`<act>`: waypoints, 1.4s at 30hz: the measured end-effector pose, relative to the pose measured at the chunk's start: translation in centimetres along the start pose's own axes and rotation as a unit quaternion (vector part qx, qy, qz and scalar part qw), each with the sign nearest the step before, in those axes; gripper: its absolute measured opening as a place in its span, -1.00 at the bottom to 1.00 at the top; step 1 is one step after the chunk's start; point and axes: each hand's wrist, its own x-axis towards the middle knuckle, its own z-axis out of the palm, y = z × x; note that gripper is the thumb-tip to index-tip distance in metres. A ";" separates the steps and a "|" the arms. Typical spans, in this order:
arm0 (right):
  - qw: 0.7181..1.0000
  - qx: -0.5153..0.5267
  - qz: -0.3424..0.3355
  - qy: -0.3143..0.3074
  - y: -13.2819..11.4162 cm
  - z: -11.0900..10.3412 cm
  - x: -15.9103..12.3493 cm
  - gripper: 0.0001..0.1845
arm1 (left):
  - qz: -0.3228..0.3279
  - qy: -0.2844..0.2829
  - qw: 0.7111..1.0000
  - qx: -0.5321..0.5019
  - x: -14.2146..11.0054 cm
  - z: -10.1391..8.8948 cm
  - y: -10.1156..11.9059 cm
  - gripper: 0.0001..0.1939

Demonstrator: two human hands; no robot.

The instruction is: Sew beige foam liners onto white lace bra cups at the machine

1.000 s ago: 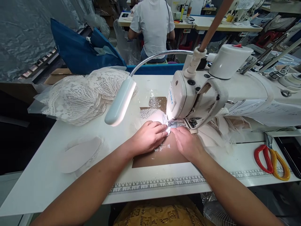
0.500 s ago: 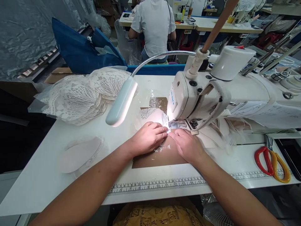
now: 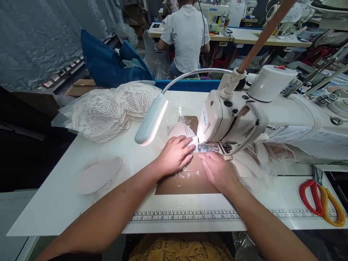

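Observation:
My left hand [image 3: 175, 155] lies flat with fingers a little apart on a pale cup-shaped piece with white lace [image 3: 179, 129], just left of the needle area. The white sewing machine [image 3: 216, 114] has its lit presser foot [image 3: 208, 147] beside my fingertips. My right hand [image 3: 219, 170] rests in front of the foot, its fingers bent and pressed together near the fabric's edge. What lies under those fingertips, if anything, is hidden. Beneath both hands is a brown sheet [image 3: 190, 185] partly covered with shiny clear tape.
A lamp [image 3: 151, 117] hangs over the work. Bundled white lace [image 3: 108, 108] lies back left, a pale oval pad [image 3: 102, 175] nearer. Pale fabric pieces [image 3: 254, 159] sit right of the machine. Scissors [image 3: 322, 197] lie by the printed ruler [image 3: 185, 216]. A person [image 3: 186, 38] sits beyond.
The view has shifted, so the scene sits farther right. My left fingers have spread somewhat and moved back from my right fingertips. Less of the lace piece shows beyond my left hand.

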 end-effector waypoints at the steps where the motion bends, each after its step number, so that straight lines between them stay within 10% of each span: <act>1: 1.000 0.004 -0.001 0.003 0.0 -0.1 0.0 -0.61 | -0.011 0.004 1.000 0.004 0.0 0.0 0.0 -0.63; 14: 0.998 0.016 -0.057 0.011 0.8 0.5 -0.6 -0.65 | -0.136 -0.002 0.990 0.032 -0.2 -0.4 -1.0 -0.58; 21: 0.996 0.024 -0.074 0.043 1.3 1.1 -0.9 -0.63 | -0.165 -0.163 0.973 0.001 -1.7 -7.9 0.6 -0.47; 26: 0.994 0.023 -0.091 0.052 1.1 0.8 -1.1 -0.63 | -0.286 -0.118 0.947 0.083 -8.5 -13.7 -1.2 -0.57; 29: 0.995 0.021 -0.088 0.050 1.3 0.9 -1.2 -0.63 | -0.458 -0.119 0.865 0.167 -14.4 -13.6 -3.4 -0.56; 33: 0.997 0.022 -0.073 0.032 1.4 1.3 -1.2 -0.65 | -0.454 -0.086 0.885 0.057 -19.3 -12.0 -3.4 -0.67; 38: 0.996 0.073 -0.038 0.038 0.8 0.5 -1.1 -0.68 | -0.360 -0.094 0.835 -0.407 -15.4 -10.7 0.6 -0.63; 42: 0.982 0.178 0.003 0.056 0.3 -0.8 -0.9 -0.74 | -0.227 -0.144 0.835 -0.480 -8.0 -8.1 2.3 -0.72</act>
